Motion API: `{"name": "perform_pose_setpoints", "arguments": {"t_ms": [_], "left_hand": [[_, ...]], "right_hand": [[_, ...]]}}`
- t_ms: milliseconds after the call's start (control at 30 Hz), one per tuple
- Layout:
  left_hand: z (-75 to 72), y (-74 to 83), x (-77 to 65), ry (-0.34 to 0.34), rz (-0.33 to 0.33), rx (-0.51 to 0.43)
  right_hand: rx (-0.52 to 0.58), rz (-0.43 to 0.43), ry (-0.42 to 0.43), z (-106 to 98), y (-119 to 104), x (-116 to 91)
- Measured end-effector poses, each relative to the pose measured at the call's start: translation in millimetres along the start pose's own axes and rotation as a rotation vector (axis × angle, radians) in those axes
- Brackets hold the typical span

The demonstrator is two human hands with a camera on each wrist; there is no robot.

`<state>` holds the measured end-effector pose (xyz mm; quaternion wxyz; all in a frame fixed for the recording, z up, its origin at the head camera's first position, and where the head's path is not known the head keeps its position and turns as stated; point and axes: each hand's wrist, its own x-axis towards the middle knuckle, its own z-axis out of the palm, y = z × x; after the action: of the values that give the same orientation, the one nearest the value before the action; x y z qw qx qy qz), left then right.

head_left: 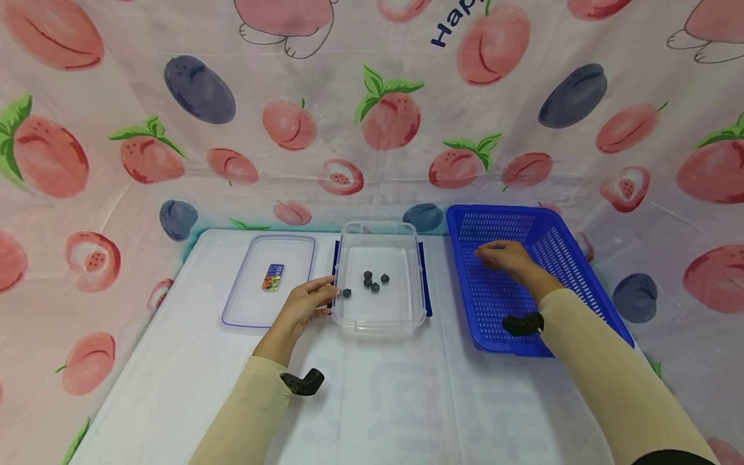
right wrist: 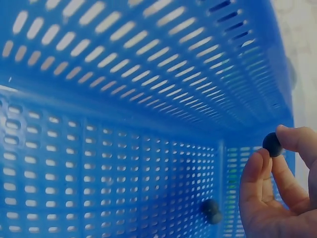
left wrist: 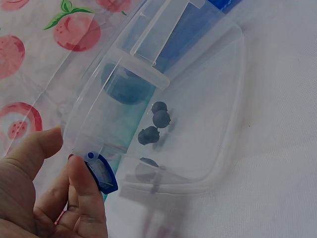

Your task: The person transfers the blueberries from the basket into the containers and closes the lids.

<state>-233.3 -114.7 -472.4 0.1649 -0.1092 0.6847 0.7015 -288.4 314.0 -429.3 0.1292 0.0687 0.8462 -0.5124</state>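
Observation:
My left hand (head_left: 307, 303) grips the left side of a clear plastic box (head_left: 380, 326), thumb and fingers at its rim and blue latch (left wrist: 102, 173). Several dark blueberries lie on the box floor, one blueberry (head_left: 347, 293) close to the left wall and another blueberry (head_left: 385, 278) further right. Over the blue basket (head_left: 473, 326), my right hand (head_left: 504, 256) pinches a single blueberry (right wrist: 272, 144) between thumb and fingertips. Below it, small dark berries (right wrist: 211, 210) sit together on the basket's slotted floor.
To the left of the box lies its clear lid (head_left: 232, 303) with a blue seal edge and a colourful label (head_left: 272, 276). A fruit-printed curtain (head_left: 325, 97) hangs behind the white-covered table (head_left: 372, 400). The basket's walls rise around the right hand.

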Motion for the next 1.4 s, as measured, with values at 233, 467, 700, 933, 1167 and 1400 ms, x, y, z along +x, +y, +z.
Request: {"name": "perform_pose_setpoints", "arguments": {"t_ms": [233, 467, 700, 933, 1167, 1400], "left_hand": [[1.0, 0.8, -1.6, 0.005, -0.008, 0.0], [0.9, 1.9, -1.8, 0.009, -0.015, 0.001], [1.1, 2.2, -2.4, 0.012, -0.014, -0.004], [1.5, 3.5, -4.0, 0.01, -0.012, 0.007], [0.5, 5.0, -3.2, -0.003, -0.004, 0.008], [1.6, 4.4, -2.9, 0.008, -0.015, 0.019]], "right_hand": [[0.063, -0.019, -0.059, -1.0, -3.6, -7.4], [0.095, -0.049, -0.11, 3.0, -14.4, -20.8], [0.131, -0.082, -0.173, 12.2, -24.2, -33.5], [0.151, -0.094, -0.152, 23.7, -28.6, -38.8], [0.118, -0.087, -0.099, 36.9, -37.2, -41.8], [0.108, -0.086, -0.103, 44.1, -42.6, -40.2]]}}
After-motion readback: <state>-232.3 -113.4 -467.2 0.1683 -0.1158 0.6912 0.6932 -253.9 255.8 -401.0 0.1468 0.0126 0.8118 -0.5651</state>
